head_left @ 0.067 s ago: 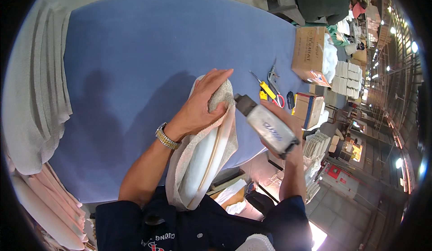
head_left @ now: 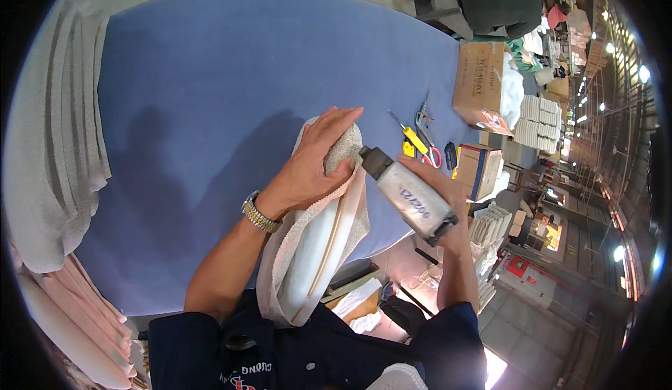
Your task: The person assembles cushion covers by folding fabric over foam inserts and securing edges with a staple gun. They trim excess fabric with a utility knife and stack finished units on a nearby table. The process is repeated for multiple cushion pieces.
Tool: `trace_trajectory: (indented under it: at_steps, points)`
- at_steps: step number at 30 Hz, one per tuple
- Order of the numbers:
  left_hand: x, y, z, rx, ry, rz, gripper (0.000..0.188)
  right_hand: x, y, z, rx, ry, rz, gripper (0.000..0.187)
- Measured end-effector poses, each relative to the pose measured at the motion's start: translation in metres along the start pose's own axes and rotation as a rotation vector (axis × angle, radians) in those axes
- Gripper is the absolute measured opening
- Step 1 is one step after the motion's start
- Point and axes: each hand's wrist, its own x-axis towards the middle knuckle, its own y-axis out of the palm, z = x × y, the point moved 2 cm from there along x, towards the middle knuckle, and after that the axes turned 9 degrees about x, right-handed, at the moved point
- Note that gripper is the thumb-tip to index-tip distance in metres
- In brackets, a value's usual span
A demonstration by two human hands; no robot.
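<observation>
A curved padded piece (head_left: 316, 250) stands between my arms and leans against my shirt, with beige fabric wrapped around white padding and a tan strip along its inside. My left hand (head_left: 308, 169) is closed around its upper end, thumb pressing the fabric edge (head_left: 360, 180) and fingers lying along the far side. In my right hand (head_left: 455, 188) is a grey staple gun (head_left: 413, 197) with a dark nose. That nose points left and meets the fabric edge beside my left thumb, though I cannot tell whether it touches. The staple gun's body hides most of my right fingers.
A blue padded table (head_left: 280, 54) spreads behind my hands. Toward its right side lie a yellow-handled screwdriver (head_left: 414, 138), red-handled scissors (head_left: 434, 158) and a black object (head_left: 451, 156). Cardboard boxes (head_left: 478, 82) stand beyond. Grey fabric sheets (head_left: 56, 138) hang at the left.
The staple gun has shifted slightly left, bringing its nose closer to the fabric edge. My left hand and the padded piece keep their place.
</observation>
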Motion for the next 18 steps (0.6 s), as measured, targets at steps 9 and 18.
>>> trace_trajectory:
  at_steps: [9, 18]
  points:
    - [0.004, 0.002, 0.002, 0.019, -0.039, 0.012, 0.083, 0.023, -0.01, 0.001, -0.059, -0.096, 0.244, 0.075]
    - [0.009, 0.004, 0.005, 0.021, -0.065, 0.103, 0.098, 0.058, -0.022, 0.004, -0.106, 0.03, 0.41, 0.082]
